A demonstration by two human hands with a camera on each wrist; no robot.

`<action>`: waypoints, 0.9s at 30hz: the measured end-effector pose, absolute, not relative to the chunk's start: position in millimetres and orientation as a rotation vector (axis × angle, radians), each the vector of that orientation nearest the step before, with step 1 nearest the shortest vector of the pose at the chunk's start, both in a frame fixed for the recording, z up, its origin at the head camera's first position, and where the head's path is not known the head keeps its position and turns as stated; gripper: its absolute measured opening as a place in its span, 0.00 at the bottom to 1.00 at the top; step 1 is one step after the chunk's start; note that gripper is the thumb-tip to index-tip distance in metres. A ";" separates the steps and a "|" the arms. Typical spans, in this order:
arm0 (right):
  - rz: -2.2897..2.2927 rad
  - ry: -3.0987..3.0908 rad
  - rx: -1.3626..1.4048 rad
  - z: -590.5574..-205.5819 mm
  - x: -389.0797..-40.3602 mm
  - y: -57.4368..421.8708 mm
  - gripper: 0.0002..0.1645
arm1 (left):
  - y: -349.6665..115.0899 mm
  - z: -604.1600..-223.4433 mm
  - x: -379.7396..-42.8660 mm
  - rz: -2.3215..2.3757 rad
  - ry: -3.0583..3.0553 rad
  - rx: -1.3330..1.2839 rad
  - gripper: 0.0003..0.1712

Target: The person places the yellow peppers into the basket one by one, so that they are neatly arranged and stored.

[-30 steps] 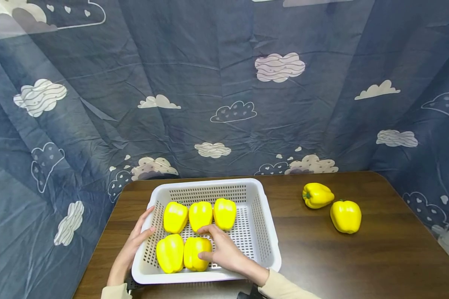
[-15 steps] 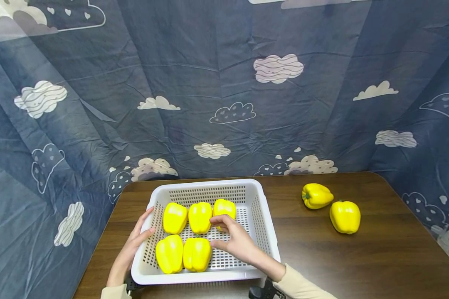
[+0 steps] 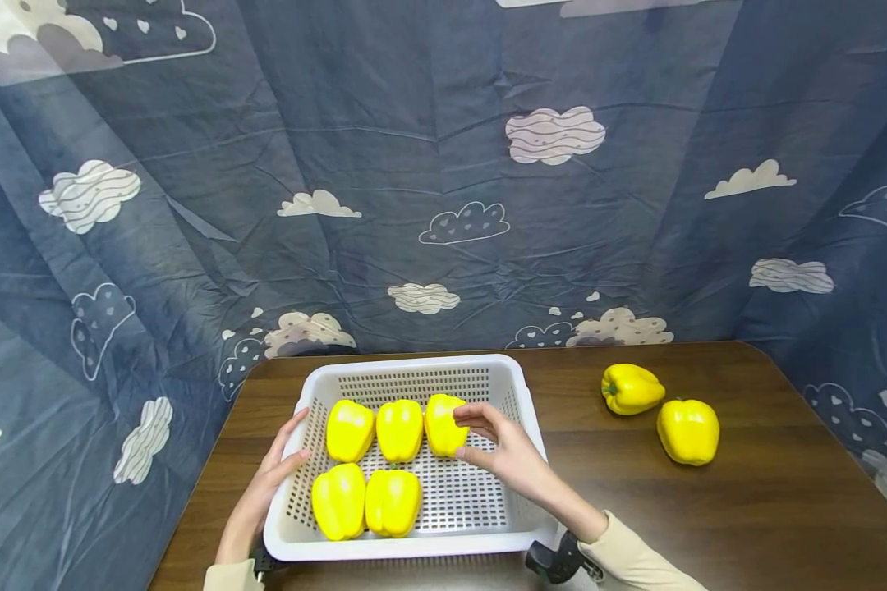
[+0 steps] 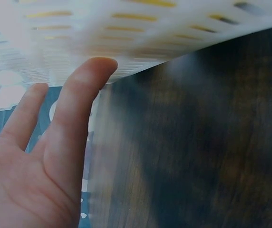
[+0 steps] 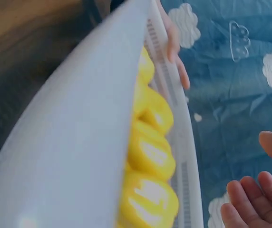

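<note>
A white slotted plastic basket holds yellow bell peppers, three in the back row and two in the front row. My left hand rests on the basket's left side, its thumb and fingers fairly straight against the rim; in the left wrist view its thumb lies against the slotted wall. Over the basket's right half, my right hand hovers with thumb and fingers spread apart and nothing between them. It overlaps the back right pepper in the head view. In the right wrist view its fingers hold nothing.
On the brown wooden table, right of the basket, a yellow bell pepper lies on its side, with another pepper close beside it. A dark blue curtain with cloud prints hangs behind the table.
My right hand has drawn away from the front right pepper, moving right and slightly back with its fingers spread. That pepper stays in the basket, and my left hand keeps its place.
</note>
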State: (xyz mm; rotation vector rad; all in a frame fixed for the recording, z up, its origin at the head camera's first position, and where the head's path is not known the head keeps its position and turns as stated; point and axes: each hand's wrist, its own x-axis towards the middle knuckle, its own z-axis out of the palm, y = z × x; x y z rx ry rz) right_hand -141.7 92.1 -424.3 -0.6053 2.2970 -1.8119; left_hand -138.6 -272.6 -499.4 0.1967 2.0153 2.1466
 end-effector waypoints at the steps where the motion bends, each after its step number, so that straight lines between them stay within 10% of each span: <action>1: -1.820 2.307 -0.597 -424.2 -143.1 96.2 0.28 | -272.2 -499.7 -138.8 2.151 2.009 0.188 0.35; 27: -2.001 2.536 -0.432 -443.6 -164.7 194.1 0.22 | -271.7 -502.1 -140.0 2.163 2.003 0.167 0.35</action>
